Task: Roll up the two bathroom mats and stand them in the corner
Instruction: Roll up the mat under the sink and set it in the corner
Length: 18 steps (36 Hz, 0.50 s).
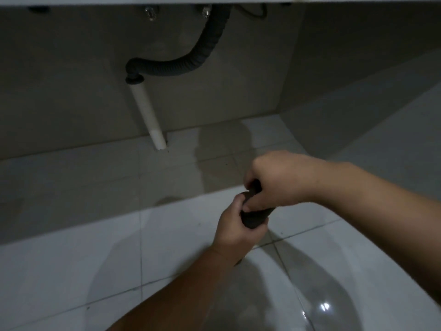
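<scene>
We see both hands clenched on a dark rolled mat (255, 218) at centre frame, the right hand (280, 181) over its top end and the left hand (235, 226) just beneath. Around them is a white tiled floor (95, 259). A grey hose (191, 61) and a white pipe (149, 115) sit at upper left.

Dim light falls around a white drain pipe (148, 115) that meets the pale tiled floor (71, 259). Above the pipe, a dark corrugated hose (181, 66) curves along the grey wall (59, 91).

White pipe (149, 118) blocks left; bare floor (71, 259) toward right corner
</scene>
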### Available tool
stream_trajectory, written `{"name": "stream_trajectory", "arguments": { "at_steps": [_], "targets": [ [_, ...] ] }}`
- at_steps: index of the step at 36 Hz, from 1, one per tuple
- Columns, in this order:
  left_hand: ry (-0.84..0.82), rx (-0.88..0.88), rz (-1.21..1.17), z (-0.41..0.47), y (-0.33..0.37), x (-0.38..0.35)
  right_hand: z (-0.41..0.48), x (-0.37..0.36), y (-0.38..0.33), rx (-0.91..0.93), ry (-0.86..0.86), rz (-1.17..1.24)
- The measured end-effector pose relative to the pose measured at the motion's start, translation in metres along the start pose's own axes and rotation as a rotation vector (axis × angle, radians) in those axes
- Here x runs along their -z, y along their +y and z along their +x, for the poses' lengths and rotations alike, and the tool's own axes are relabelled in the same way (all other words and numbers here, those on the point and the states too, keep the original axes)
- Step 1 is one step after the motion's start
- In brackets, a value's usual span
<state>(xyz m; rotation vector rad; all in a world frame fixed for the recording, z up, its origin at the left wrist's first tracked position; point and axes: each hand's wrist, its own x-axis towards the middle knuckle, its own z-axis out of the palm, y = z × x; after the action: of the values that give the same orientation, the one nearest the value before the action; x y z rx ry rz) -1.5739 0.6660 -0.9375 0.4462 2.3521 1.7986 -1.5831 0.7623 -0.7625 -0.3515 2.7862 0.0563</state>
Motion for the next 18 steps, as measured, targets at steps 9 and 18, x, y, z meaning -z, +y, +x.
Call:
{"name": "stream_trajectory", "arguments": {
  "at_steps": [9, 18],
  "targets": [
    [0.006, -0.312, 0.268, 0.004, 0.017, -0.019, -0.022, 0.004, 0.043, -0.369, -0.324, 0.387],
    [0.012, -0.557, 0.616, 0.025, 0.029, -0.057, -0.058, -0.036, 0.108, -0.535, -0.295, 0.828]
  ]
}}
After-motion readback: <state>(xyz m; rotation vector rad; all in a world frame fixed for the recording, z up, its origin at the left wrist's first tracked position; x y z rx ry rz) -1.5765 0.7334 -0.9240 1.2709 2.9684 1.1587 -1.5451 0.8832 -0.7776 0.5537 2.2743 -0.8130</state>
